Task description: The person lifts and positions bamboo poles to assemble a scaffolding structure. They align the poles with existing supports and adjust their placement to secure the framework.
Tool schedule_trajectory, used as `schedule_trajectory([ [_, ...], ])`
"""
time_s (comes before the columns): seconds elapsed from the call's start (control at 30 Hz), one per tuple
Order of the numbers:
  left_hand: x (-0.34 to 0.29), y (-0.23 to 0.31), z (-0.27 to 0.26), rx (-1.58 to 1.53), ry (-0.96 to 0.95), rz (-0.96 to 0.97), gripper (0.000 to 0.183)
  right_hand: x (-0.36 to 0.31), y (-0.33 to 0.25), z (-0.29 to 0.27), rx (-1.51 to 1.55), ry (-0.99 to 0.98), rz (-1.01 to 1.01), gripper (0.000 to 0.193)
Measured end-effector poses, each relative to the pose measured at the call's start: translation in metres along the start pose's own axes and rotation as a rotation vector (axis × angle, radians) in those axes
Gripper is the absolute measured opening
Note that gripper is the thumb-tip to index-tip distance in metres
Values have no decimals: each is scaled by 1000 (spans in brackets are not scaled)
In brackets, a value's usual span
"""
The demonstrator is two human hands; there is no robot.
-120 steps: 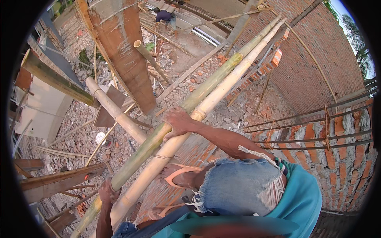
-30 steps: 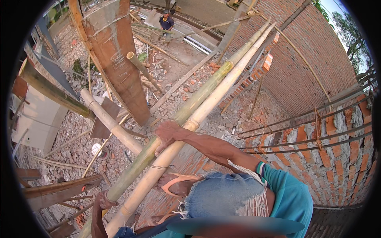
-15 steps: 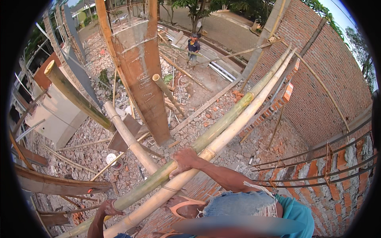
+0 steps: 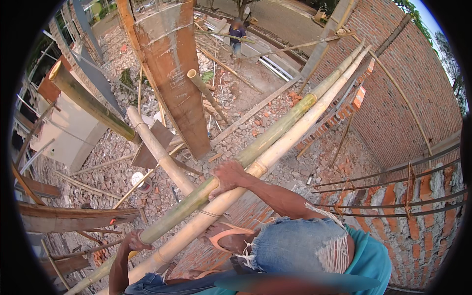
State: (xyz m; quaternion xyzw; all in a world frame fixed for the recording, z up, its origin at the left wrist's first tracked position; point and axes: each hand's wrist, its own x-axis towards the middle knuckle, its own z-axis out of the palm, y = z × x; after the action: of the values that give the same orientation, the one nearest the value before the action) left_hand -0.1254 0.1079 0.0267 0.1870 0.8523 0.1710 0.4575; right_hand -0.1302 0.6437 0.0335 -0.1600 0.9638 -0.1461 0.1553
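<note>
A long green bamboo pole (image 4: 179,215) slants from the lower left toward the brick wall at upper right. My left hand (image 4: 133,242) is closed around its lower part. Higher up, my right hand (image 4: 228,178) grips the same pole, its forearm passing over a paler bamboo pole (image 4: 196,226). That paler pole lies alongside, on my side of the green one, with a thin tie round it. Another pale bamboo (image 4: 160,152) runs beneath both at an angle. My foot in an orange sandal (image 4: 221,237) is on the brickwork just below the poles.
A board-clad column (image 4: 174,83) rises ahead. Upright bamboo stubs (image 4: 91,105) stand to its left and right. Rubble and a white bucket (image 4: 141,181) lie far below. Steel bars (image 4: 393,206) project over brickwork at right. Another person (image 4: 237,37) stands on the ground holding a pole.
The view has tipped slightly downward, so hands and poles sit higher in it and more of my denim-covered knee shows. Both hands keep hold of the green pole.
</note>
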Motion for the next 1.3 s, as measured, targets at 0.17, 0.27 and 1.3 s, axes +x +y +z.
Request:
schedule_trajectory([
  [0.17,-5,8,-3,-24,-8,4,63,0,-2,-9,-33,-47,-28,99],
  [0.27,-7,15,-2,-60,57,80,65,-6,15,-23,-56,368,-112,100],
  [1.3,4,7,-7,-180,-73,16,59,-15,62,9,-78,340,247,64],
])
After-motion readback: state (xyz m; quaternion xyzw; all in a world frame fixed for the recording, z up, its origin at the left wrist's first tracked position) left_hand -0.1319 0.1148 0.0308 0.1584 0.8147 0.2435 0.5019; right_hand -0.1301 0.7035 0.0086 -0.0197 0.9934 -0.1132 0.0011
